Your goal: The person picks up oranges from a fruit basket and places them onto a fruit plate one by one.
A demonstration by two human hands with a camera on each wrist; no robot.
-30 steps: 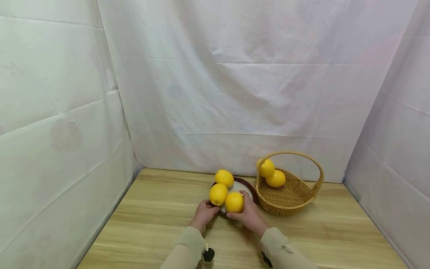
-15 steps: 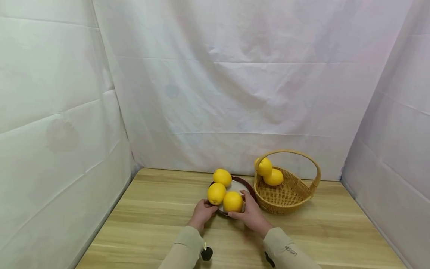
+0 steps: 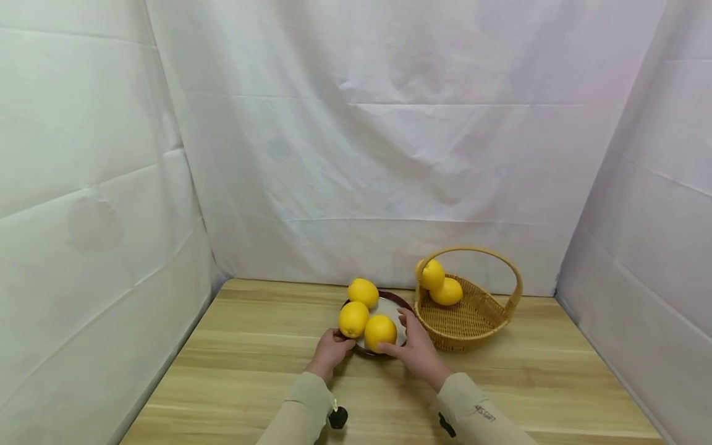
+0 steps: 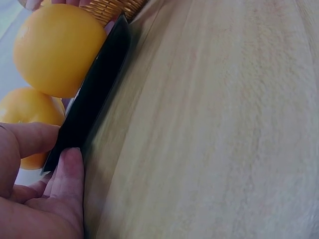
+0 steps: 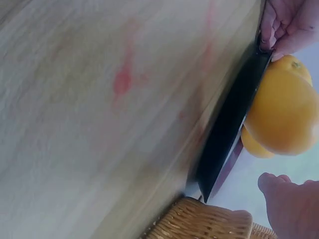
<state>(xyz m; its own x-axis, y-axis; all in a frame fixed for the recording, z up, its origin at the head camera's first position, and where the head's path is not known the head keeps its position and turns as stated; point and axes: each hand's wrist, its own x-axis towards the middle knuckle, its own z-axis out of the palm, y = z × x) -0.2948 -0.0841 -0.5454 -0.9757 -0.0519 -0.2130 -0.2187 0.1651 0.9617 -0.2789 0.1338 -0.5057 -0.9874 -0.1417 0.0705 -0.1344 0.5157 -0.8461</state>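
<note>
Now the left grip [image 3: 329, 353] pinches the plate [image 3: 387, 308] while the right grip [image 3: 418, 351], spread and empty, sits just beside the near fruit [image 3: 381, 330] on it, where one tilt or careless bump could send it rolling off!

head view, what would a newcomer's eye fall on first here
Probably the three bright yellow fruits grouped on the brown-rimmed plate. At its near left edge the left hand pinches the rim, while the right hand is open at the right of the nearest fruit. Next comes the wicker basket right of the plate, two more fruits at its left end.
</note>
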